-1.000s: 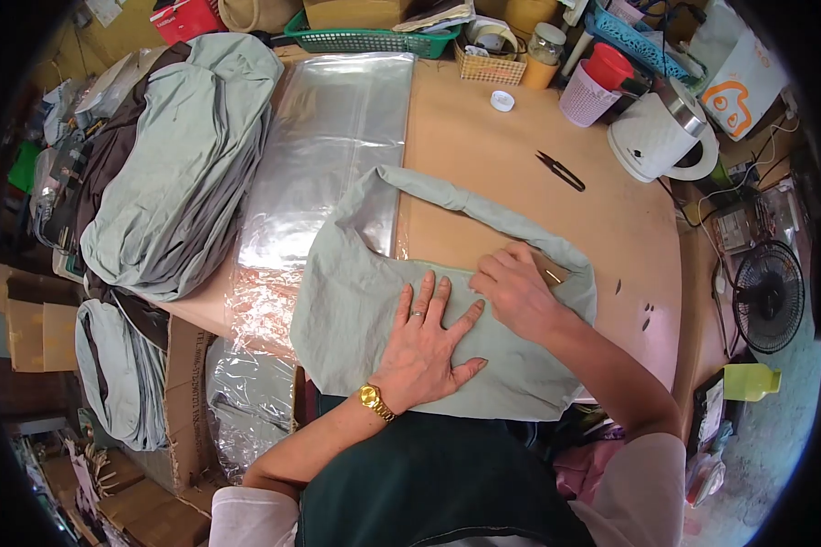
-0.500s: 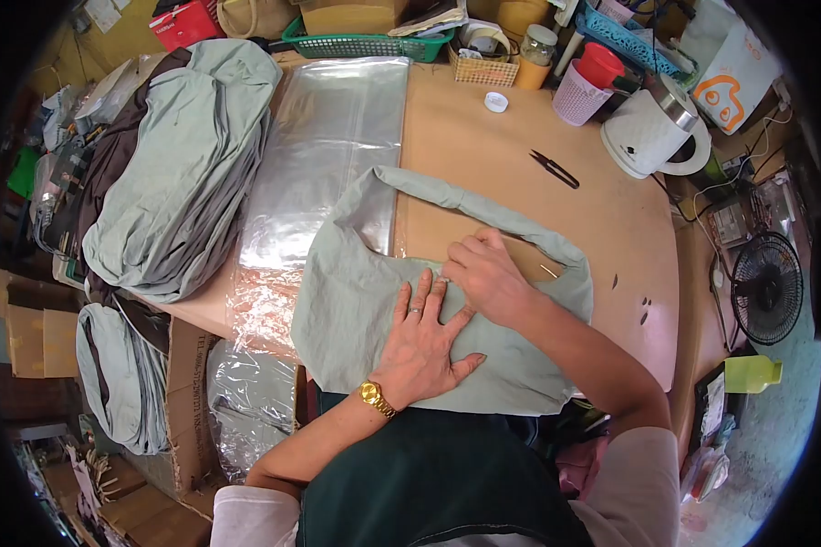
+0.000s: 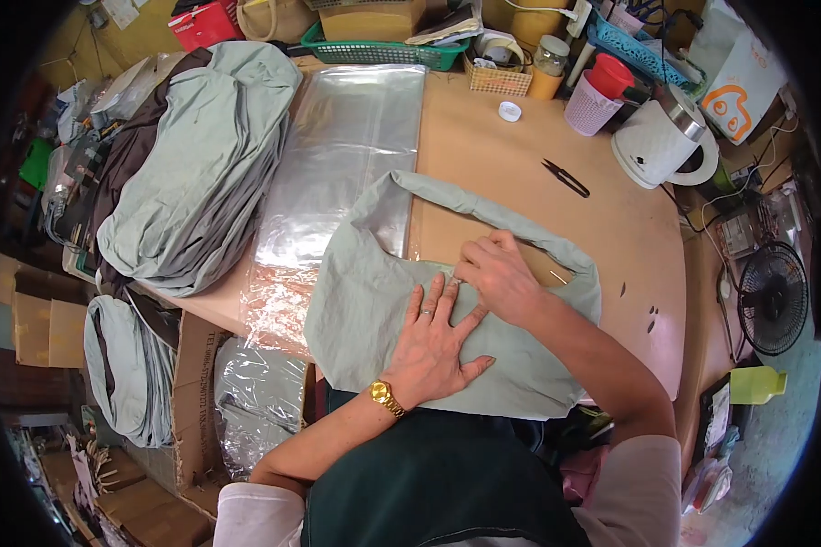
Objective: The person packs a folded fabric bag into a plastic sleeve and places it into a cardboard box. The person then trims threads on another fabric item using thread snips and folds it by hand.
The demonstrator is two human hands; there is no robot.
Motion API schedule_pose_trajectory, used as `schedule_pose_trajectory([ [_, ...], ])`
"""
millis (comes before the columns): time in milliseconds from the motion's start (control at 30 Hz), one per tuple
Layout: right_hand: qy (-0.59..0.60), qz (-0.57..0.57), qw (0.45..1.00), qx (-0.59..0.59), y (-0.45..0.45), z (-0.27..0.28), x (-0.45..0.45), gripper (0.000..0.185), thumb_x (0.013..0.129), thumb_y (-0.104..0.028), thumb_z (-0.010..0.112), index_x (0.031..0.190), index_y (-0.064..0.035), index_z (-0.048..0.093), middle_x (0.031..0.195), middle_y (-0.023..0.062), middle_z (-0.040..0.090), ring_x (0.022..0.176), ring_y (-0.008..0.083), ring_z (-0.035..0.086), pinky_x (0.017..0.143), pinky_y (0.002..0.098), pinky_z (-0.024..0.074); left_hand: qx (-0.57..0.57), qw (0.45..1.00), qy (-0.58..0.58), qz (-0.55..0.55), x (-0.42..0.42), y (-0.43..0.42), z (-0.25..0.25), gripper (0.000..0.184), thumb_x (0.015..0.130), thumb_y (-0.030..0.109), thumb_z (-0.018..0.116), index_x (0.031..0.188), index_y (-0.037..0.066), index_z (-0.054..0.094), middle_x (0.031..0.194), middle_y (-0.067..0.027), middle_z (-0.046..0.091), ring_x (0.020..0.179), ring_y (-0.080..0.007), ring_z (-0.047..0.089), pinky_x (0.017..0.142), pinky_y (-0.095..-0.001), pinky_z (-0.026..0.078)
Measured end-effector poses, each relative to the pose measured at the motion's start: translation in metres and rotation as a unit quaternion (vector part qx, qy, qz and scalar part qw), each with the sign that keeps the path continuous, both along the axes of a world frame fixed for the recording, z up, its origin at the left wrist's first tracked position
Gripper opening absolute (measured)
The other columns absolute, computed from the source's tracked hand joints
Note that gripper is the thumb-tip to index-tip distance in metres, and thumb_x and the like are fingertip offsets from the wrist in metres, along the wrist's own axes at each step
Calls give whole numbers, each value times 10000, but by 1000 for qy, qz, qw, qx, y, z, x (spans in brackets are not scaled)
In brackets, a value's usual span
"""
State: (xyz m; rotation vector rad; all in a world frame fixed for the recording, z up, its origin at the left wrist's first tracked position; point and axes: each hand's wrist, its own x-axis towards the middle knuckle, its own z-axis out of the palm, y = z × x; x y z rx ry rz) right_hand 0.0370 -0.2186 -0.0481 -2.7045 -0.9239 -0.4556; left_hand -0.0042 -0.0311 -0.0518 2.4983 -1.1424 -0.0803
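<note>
A pale green cloth bag (image 3: 360,301) lies flat on the brown table (image 3: 483,128), its wide strap looping away from me. My left hand (image 3: 433,342), with a ring and a gold watch at the wrist, rests spread on the bag's middle. Beside its fingertips, my right hand (image 3: 497,278) is closed in a pinch at the bag's upper edge; what lies between its fingers is hidden. A small metallic piece (image 3: 558,277) shows inside the strap loop, right of my right hand. Black thread snips (image 3: 566,179) lie beyond the strap.
Folded green bags (image 3: 187,164) are piled at the left, beside clear plastic sleeves (image 3: 337,146). A white kettle (image 3: 657,141), a pink cup (image 3: 593,108) and a green basket (image 3: 383,53) line the back. At the right is a black fan (image 3: 773,298); cardboard boxes stand lower left.
My right hand has slid left along the bag's upper edge, closer to my left hand. My left hand stays spread on the bag. The whole view has shifted slightly.
</note>
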Motion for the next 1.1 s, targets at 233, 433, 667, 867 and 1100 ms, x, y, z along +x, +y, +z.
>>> schedule_pose_trajectory([
  [233, 12, 11, 999, -40, -19, 7, -13, 47, 752, -125, 597, 775, -91, 574, 854, 48, 520, 897, 212, 549, 874, 396, 376, -16, 1000, -10, -2, 1, 0, -1, 714, 847, 596, 572, 1414, 173, 482, 1438, -294, 369, 1399, -464, 269, 1137, -593, 194],
  [433, -13, 25, 1000, -4, -4, 3, -3, 41, 749, -118, 601, 769, -91, 577, 832, 45, 511, 868, 209, 550, 865, 388, 374, -10, 1000, 0, -1, 1, 0, 0, 729, 846, 596, 575, 1434, 180, 458, 1425, -294, 378, 1391, -465, 280, 1136, -589, 198],
  [667, 42, 65, 997, -20, -28, 5, -5, 46, 762, -110, 599, 728, -106, 569, 808, 23, 499, 853, 192, 549, 878, 385, 366, -5, 1000, -11, -8, 0, -1, -1, 734, 844, 596, 580, 1432, 173, 461, 1417, -294, 382, 1392, -464, 280, 1137, -584, 197],
  [867, 53, 67, 996, 21, -17, 4, 4, 75, 778, -97, 594, 709, -114, 571, 798, 18, 506, 844, 182, 551, 879, 371, 364, -5, 1000, 2, -2, 0, 0, -1, 734, 845, 600, 576, 1437, 182, 458, 1428, -300, 372, 1393, -468, 275, 1139, -585, 187],
  [1100, 81, 57, 995, -31, -22, 12, 2, 59, 778, -91, 600, 728, -121, 602, 803, 17, 513, 847, 183, 555, 880, 366, 366, -8, 1000, -4, -5, 0, -1, -3, 737, 846, 605, 572, 1437, 181, 457, 1430, -309, 364, 1391, -472, 274, 1138, -588, 180],
])
